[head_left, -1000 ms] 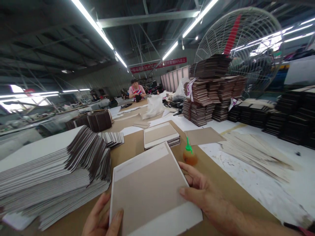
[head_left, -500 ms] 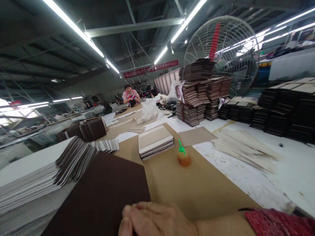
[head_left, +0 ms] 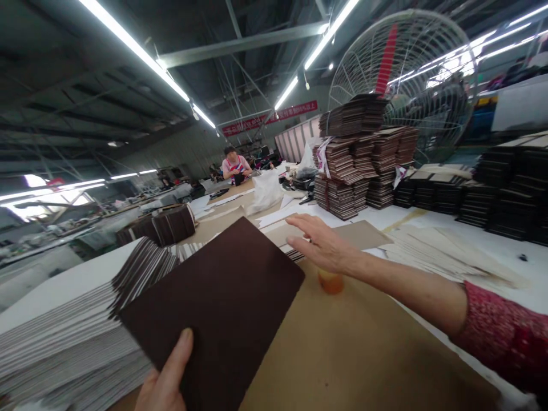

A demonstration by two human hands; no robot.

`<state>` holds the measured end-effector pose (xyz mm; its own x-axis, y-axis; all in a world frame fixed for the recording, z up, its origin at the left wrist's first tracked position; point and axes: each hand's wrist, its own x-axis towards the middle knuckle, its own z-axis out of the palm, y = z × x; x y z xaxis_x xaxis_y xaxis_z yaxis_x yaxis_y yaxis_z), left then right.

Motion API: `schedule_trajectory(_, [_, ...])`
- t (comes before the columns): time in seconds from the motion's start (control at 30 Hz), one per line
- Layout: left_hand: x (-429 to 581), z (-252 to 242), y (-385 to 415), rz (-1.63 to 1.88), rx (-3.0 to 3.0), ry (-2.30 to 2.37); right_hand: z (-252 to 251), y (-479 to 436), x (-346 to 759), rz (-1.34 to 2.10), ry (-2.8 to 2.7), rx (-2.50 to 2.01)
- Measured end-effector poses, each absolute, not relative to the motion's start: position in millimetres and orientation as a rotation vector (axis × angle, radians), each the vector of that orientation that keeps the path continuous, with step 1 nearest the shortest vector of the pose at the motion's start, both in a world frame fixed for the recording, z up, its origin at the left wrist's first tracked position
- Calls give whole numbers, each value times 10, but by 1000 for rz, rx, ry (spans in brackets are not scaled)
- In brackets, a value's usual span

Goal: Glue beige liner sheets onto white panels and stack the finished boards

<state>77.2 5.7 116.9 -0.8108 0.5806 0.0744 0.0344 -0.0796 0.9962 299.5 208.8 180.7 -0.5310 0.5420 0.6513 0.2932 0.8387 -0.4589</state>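
Observation:
My left hand (head_left: 168, 374) grips the near edge of a dark brown sheet (head_left: 222, 302), thumb on its face and the other fingers mostly hidden below. The sheet is raised and tilted over the brown board on the table. My right hand (head_left: 319, 242) is stretched out with thumb and fingers apart, holding nothing. It hovers by a low stack of pale panels (head_left: 280, 234), which the sheet and hand partly hide. Just under the right wrist stands an orange round container (head_left: 330, 281); its green top is hidden by the hand.
A big pile of white-and-brown sheets (head_left: 81, 302) fans out at the left. Brown bundled stacks (head_left: 342, 165) and black stacks (head_left: 500, 194) stand at the back right, before a caged fan (head_left: 402, 74). Loose pale strips (head_left: 445, 257) lie at right. Another person (head_left: 235, 165) sits farther back.
The dark sheet has risen and tilted in my left hand, which has come into view. My right hand has moved from the sheet's near edge forward to the panel stack and spread its fingers.

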Motion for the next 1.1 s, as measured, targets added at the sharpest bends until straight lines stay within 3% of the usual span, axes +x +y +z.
schedule_trajectory(0.27, [732,1595,826,1857,506,1487,1640,2741,2811,889,-2263,-663])
schedule_trajectory(0.67, [150,2093,1925,1794,969,1390,2282,3422,2700,1319,-1729,-693])
schedule_trajectory(0.8, [-104,1882,2405,1777,938,1355,2011,3815,2473,1307,-1626,-871])
schedule_trajectory(1.1, [-325,891,3008,1603,739,1695,985,4411,2279,1314,-1591,-1130])
